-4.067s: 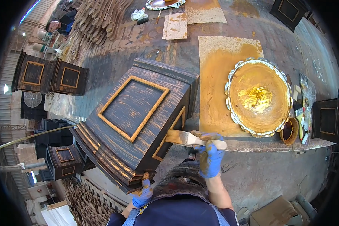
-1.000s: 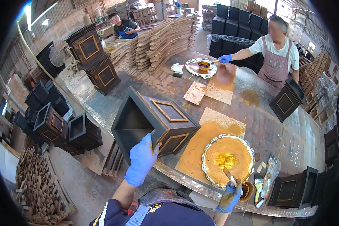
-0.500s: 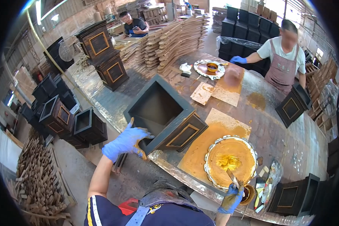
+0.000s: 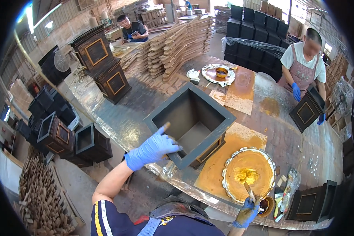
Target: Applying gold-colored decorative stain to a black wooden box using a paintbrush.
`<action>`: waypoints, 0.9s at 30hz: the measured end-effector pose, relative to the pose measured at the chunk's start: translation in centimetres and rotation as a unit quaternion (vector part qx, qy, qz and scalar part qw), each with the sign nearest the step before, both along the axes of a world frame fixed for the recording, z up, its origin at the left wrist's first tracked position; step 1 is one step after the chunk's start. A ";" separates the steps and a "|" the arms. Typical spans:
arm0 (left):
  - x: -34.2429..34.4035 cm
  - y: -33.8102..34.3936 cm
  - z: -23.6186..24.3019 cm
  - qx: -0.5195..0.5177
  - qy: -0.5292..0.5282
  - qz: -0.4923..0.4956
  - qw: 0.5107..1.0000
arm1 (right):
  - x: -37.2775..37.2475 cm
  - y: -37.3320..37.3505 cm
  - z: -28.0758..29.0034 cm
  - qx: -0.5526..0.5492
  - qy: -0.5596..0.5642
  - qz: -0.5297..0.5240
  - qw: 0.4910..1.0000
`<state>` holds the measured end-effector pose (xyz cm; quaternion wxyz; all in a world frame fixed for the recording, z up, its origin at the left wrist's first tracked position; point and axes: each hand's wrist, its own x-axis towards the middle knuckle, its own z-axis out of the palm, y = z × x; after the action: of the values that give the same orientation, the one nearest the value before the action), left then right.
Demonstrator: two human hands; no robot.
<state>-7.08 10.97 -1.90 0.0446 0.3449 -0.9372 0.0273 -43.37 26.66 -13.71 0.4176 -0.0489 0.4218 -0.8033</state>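
My left hand [image 4: 155, 147], in a blue glove, grips the near-left rim of a black wooden box [image 4: 228, 116]. The box is open-topped, with its hollow inside facing up toward me and a gold-lined panel on its near-right side. In my right hand [image 4: 246, 212], gloved in blue with brownish stains, is a flat paintbrush [image 4: 249, 190]. Its tip reaches the yellow-gold smear in a round scalloped tray [image 4: 226, 185] coated with orange-brown paint. Beside that hand sits a small bowl [image 4: 268, 207] of dark liquid.
Tools and a plastic bag [image 4: 292, 183] lie right of the tray, near another black box [image 4: 308, 204]. Across the table a co-worker [image 4: 303, 67] in blue gloves handles a panelled box [image 4: 305, 112]. A tall dark cabinet [image 4: 100, 65] and stacked wooden slats [image 4: 173, 49] stand farther back.
My left hand has turned the box so its opening faces up more, and shifted it right. My right hand stays at the tray with the brush. The co-worker's hand has moved to their box.
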 end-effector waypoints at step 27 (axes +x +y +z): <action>6.3 -12.7 9.6 0.163 0.118 0.347 0.916 | 8.8 -2.4 0.3 -0.015 0.015 -0.027 0.999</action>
<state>-0.83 -1.70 7.70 0.0851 0.6514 -0.7382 -0.1532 -34.55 24.29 -13.37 0.3885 -0.0554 0.4168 -0.8199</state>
